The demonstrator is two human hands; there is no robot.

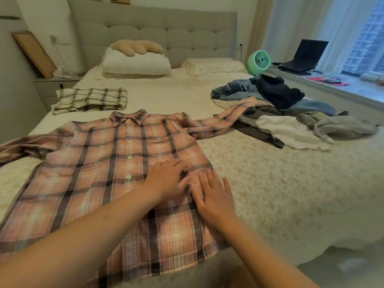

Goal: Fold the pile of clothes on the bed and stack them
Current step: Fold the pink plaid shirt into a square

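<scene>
The fingers [182,165] of the left hand [166,179] are lying straight and slightly spread, pressing flat on the pink plaid shirt [93,173]; those of the right hand [214,196] are lying flat and spread just beside them, near the shirt's right edge. The shirt is lying front-up and buttoned on the bed [280,183], sleeves out to both sides. Beyond the shirt's collar, a folded cream plaid garment [89,99] is sitting. Past the shirt's right sleeve, the unfolded pile of clothes [280,113] is lying, the sleeve reaching onto it. A green fan [258,60] is standing behind that pile.

Green fan [259,59], laptop [301,56] (windowsill)
</scene>
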